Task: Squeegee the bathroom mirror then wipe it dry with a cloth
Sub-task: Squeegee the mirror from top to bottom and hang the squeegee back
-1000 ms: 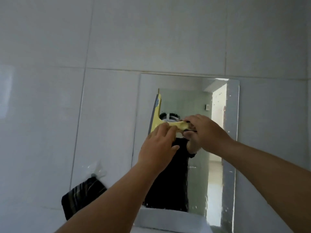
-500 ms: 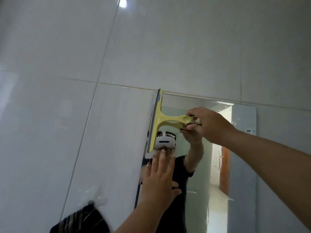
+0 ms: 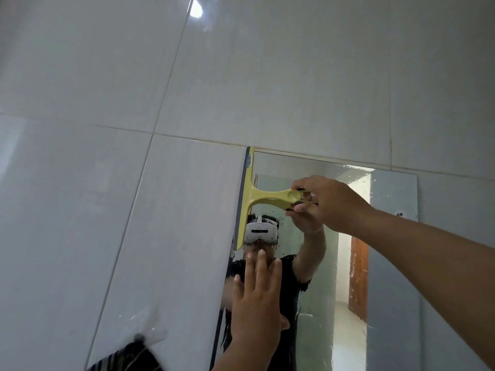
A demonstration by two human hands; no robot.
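The right hand (image 3: 329,202) grips the handle end of a yellow squeegee (image 3: 261,196), fingers and thumb curled round it, with the arm reaching in from the lower right. The squeegee lies with its handle running sideways and its blade standing upright along the left edge of the mirror (image 3: 393,236), the blade's top end at the mirror's upper left corner and its lower end partway down that edge. The blade appears to rest on the glass, though actual contact is hard to confirm from this angle. The left hand (image 3: 257,303) is held flat with its fingers straight and slightly spread, pointing up, holding nothing; it sits in front of the lower left part of the mirror below the blade, and whether its palm touches the glass cannot be told. The mirror is fixed to a wall (image 3: 134,210) of large pale glossy tiles, its top edge just under a grout line. Streaks and droplets show on the glass, most clearly toward the right and lower parts. In the reflection are the person's arm and dark shirt, and a lit doorway. At the bottom left, a dark striped cloth (image 3: 126,357) hangs against the wall beside the mirror, well apart from both hands and partly cut off by the frame.
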